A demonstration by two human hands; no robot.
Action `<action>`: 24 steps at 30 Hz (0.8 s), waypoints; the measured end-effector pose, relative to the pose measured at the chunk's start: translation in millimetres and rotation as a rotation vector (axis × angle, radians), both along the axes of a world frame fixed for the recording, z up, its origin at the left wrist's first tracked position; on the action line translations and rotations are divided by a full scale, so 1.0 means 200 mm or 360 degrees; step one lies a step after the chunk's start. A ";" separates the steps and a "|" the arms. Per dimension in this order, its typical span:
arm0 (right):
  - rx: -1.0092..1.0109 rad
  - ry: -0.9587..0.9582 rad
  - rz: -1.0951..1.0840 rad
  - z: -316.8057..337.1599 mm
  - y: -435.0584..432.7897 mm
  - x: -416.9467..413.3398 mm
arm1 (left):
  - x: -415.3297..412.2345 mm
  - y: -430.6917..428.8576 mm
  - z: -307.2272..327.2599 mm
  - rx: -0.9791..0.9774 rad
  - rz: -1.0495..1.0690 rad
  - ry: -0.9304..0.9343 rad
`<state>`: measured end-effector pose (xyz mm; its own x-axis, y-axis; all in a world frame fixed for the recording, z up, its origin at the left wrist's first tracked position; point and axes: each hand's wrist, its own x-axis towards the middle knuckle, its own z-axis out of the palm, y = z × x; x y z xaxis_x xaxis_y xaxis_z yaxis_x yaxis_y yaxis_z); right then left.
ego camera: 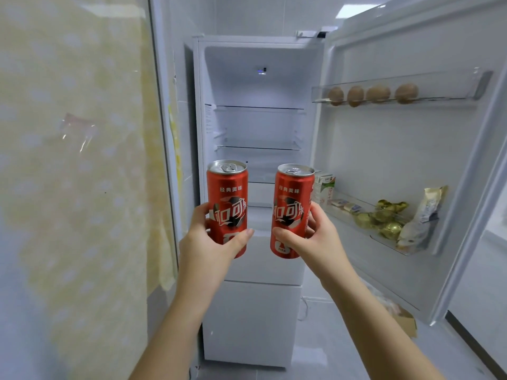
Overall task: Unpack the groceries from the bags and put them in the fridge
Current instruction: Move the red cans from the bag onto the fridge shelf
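Now at the open fridge (256, 86), we hold up two red drink cans, one in each hand, side by side but apart, in front of its lit compartment. Our left hand (216, 238) wraps the lower half of the left can (227, 196), thumb across the front. Our right hand (311, 238) grips the right can (292, 201) the same way. Both cans are upright with tabs unopened, and neither touches the fridge yet.

Behind them the upper glass shelf (259, 107) and the second glass shelf (258, 147) look bare. The door (384, 149) stands swung out to the right. Four eggs (377, 93) sit in its top door rack (450, 90), while the lower door rack (384, 244) carries a carton (325, 186), gold-foil pieces (384, 218) and a pale packet (422, 218). No grocery bag is in view.

We judge the step in hand to be stowing: the cans are out of the bags and not yet set down. The next move calls for reaching forward to a shelf, or right to the lower door rack. Each can should go down on its base, and the hands should let go one at a time so neither can tips.
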<state>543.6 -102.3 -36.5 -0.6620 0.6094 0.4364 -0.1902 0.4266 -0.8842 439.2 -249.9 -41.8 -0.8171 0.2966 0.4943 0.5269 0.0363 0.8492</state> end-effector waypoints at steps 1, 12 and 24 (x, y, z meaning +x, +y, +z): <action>0.0005 -0.0004 -0.0006 0.00 0.03 -0.02 | -0.02 0.03 0.00 0.0009 -0.0004 -0.0011; 0.0057 -0.0017 -0.0125 -0.03 0.41 -0.53 | -0.61 0.44 -0.06 0.0042 -0.0080 -0.0046; 0.0009 0.0109 -0.0296 0.13 0.91 -1.41 | -1.54 1.00 0.09 0.0020 -0.0223 -0.0020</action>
<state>261.4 80.7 -11.1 -0.5068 0.7159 0.4802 -0.1670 0.4650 -0.8694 130.4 -50.5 -23.5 -0.7741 0.4023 0.4887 0.5155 -0.0474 0.8556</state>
